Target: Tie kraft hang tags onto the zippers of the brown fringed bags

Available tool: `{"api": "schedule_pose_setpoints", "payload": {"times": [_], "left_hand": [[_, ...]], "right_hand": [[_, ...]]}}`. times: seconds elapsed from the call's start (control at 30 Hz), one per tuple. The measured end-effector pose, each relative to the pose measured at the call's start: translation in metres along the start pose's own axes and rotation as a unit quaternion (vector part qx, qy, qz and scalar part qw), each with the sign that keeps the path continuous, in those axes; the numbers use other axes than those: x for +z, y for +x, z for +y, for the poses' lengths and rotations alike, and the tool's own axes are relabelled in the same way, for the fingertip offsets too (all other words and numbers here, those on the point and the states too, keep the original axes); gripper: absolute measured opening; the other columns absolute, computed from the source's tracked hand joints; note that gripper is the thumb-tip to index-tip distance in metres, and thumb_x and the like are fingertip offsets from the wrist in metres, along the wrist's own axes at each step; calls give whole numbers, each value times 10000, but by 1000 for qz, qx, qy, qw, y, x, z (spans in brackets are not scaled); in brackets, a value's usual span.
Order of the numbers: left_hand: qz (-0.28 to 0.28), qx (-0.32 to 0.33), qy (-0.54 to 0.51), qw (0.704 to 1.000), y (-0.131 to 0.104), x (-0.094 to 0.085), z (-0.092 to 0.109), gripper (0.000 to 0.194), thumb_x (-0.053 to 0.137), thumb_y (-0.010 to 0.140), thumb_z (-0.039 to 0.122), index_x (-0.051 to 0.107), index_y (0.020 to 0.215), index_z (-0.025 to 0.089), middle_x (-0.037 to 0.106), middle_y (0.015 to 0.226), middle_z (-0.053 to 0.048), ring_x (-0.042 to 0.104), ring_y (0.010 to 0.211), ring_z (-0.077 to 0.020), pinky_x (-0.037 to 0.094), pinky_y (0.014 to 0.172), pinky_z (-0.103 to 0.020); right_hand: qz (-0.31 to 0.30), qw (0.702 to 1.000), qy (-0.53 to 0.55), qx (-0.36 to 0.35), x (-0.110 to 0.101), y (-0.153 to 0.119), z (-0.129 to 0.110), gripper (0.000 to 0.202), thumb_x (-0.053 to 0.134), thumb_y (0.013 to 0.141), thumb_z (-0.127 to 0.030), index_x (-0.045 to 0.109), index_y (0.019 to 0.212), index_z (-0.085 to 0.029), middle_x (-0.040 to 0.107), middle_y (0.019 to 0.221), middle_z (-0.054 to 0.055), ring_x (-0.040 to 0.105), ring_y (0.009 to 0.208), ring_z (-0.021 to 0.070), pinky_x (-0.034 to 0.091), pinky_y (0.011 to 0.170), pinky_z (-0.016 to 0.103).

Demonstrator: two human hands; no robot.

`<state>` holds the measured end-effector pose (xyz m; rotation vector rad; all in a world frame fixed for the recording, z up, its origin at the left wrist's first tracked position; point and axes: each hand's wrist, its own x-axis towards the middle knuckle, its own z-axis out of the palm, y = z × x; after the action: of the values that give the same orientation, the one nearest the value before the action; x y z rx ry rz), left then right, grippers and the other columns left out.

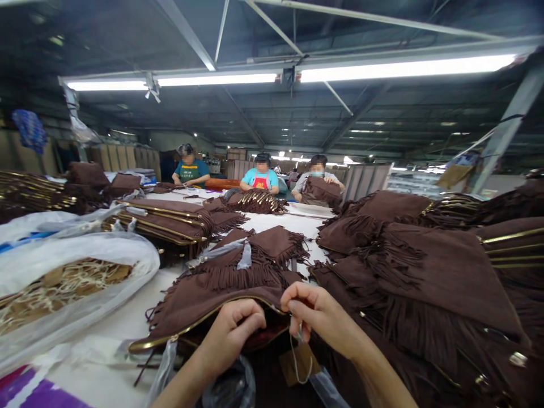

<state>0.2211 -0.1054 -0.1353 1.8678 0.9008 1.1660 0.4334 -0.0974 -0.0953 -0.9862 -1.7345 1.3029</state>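
Note:
A dark brown fringed bag (204, 306) lies in front of me, its gold zipper parted along the near edge and a dark reddish lining showing inside. My left hand (240, 328) is curled at the opening, gripping the bag's zipper edge, with some fingertips hidden inside. Opposite it, my right hand (312, 311) pinches at the zipper's right part. From those fingers a thin pale string hangs in a loop, with a tan paper hang tag (300, 362) below. Clear plastic wrap (168, 362) covers something hanging from the zipper's left end.
On the left stands a plastic bag (144, 249) full of tan tags with white strings. Brown fringed bags are piled on the right (450, 272) and back left (170, 218). Across the white table (289, 224), three people work; one (321, 184) holds a brown bag.

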Motion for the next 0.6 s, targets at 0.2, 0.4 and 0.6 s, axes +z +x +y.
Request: {"api": "schedule_pose_setpoints", "payload": {"times": [0.2,0.4,0.6], "left_hand": [[16,-15,-97,995,-4,-3,0,351,552,863,436,574,666,147,516,651,-4,453,630,-138,365,618,-246],[11,-39,-117,992,-8,-1,1,349,585,852,422,544,635,153,484,624,16,406,592,-114,337,577,-230],[45,-75,-104,991,-11,-2,0,351,529,870,455,569,686,158,500,613,19,409,549,-113,318,522,-224]], "right_hand": [[41,998,55,14,32,7,-2,401,758,692,-460,658,923,-148,652,643,-14,617,487,119,475,389,173],[100,992,70,-26,54,16,13,420,763,708,-550,689,799,-146,562,456,-51,470,343,69,376,326,146],[129,983,118,-61,51,13,16,424,765,728,-582,697,789,-168,708,674,23,643,502,114,517,447,167]]}}
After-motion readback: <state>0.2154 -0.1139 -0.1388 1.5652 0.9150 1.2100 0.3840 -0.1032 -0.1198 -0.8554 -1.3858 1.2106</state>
